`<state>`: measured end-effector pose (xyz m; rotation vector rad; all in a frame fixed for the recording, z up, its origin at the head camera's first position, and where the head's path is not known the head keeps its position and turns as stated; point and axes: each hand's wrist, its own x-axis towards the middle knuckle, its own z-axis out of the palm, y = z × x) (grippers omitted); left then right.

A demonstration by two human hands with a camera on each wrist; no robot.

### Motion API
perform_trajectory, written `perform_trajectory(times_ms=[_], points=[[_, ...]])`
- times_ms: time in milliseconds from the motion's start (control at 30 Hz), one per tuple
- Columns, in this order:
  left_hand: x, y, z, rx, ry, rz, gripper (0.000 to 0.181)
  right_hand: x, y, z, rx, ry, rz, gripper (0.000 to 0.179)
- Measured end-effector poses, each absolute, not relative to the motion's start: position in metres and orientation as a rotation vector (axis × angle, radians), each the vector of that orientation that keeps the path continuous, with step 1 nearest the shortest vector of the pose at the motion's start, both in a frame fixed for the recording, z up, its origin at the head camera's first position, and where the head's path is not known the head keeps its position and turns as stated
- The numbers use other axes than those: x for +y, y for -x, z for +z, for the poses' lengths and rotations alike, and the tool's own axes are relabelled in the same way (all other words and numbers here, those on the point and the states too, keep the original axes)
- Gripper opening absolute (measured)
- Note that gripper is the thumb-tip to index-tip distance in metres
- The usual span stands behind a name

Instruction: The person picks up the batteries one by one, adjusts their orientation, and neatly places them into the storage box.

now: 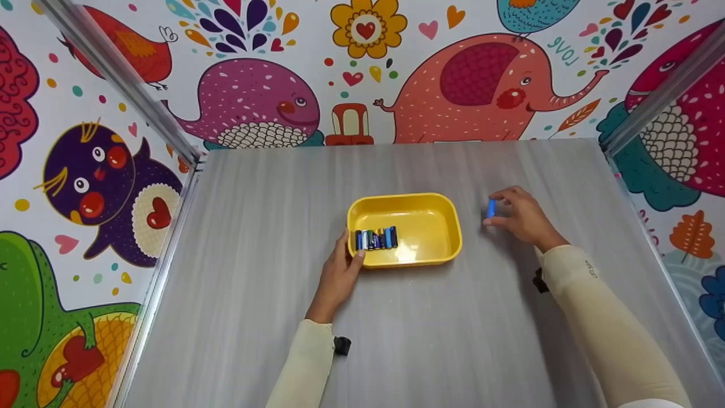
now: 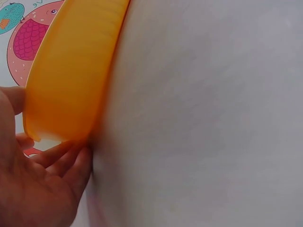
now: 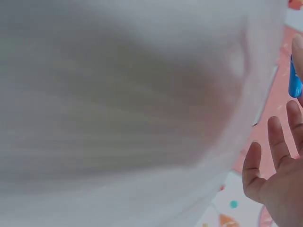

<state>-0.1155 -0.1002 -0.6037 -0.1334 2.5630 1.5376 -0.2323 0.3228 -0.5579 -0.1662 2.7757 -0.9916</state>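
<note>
A yellow plastic tray (image 1: 419,264) lies on the table with several batteries (image 1: 376,238) standing side by side in a row at its left end. My left hand (image 1: 338,272) grips the tray's left end, thumb at the near corner and fingers along the outer wall. In the left wrist view, the fingers (image 2: 78,170) curl under the edge of the tray wall (image 2: 75,71). Right of the tray, my right hand (image 1: 521,218) pinches a blue battery (image 1: 491,208) between thumb and index finger. The right wrist view shows part of that battery (image 3: 295,82), the other fingers spread apart.
The grey wood-patterned table (image 1: 255,226) extends around the tray. Metal rails (image 1: 164,232) border its left side, and upright posts (image 1: 651,107) stand at the back corners. A wall with cartoon animals (image 1: 255,102) rises behind.
</note>
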Motion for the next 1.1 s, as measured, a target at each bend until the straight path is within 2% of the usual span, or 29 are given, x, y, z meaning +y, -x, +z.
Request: perform_trajectory(times_ms=[167,533,800,1100], points=[[-0.1,0.116,-0.604,2.555,0.133,1.546,0.073,0.3,0.233,-0.545,2.795,0.214,-1.002,0.065],[-0.101,0.116,-0.604,2.562,0.108,1.549,0.073,0.252,0.229,-0.527,2.807,0.373,-1.115,0.056],[-0.102,0.116,-0.604,2.563,0.118,1.53,0.073,0.218,0.228,-0.529,2.718,0.521,-1.156,0.062],[-0.102,0.116,-0.604,2.559,0.102,1.534,0.074,0.184,0.222,-0.539,2.623,0.648,-1.169,0.061]])
